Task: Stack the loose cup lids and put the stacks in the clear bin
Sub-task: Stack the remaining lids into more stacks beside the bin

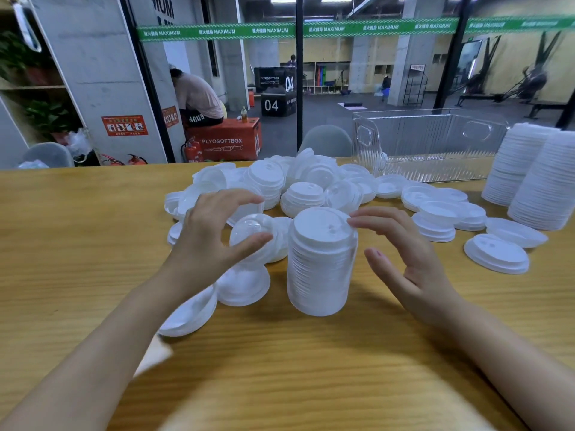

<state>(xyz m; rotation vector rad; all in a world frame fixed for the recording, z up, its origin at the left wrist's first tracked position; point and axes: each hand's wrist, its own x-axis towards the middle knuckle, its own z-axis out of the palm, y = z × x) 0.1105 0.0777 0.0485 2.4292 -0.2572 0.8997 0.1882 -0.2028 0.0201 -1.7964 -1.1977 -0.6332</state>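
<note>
Centre stack: we see a tall column of white lids [322, 262] standing upright on the counter [311, 368], between our two hands.
Left hand [211, 241]: just left of the centre stack, fingers spread and curved, gripping nothing; the thumb lies near a clear dome lid [253, 231].
Right hand [404, 253]: just right of the centre stack, fingers straight and spread, fingertips at its top rim; we cannot tell if they touch.
Loose lids [298, 185]: heaped behind the centre stack, with more scattered either side.
Clear bin [435, 144]: behind and right of the centre stack; we make out no stacks inside.
Taller stacks [535, 178]: two, far right of the centre stack, outside the bin.
Progress: we judge it partway, with three stacks built, none binned and many lids left.
</note>
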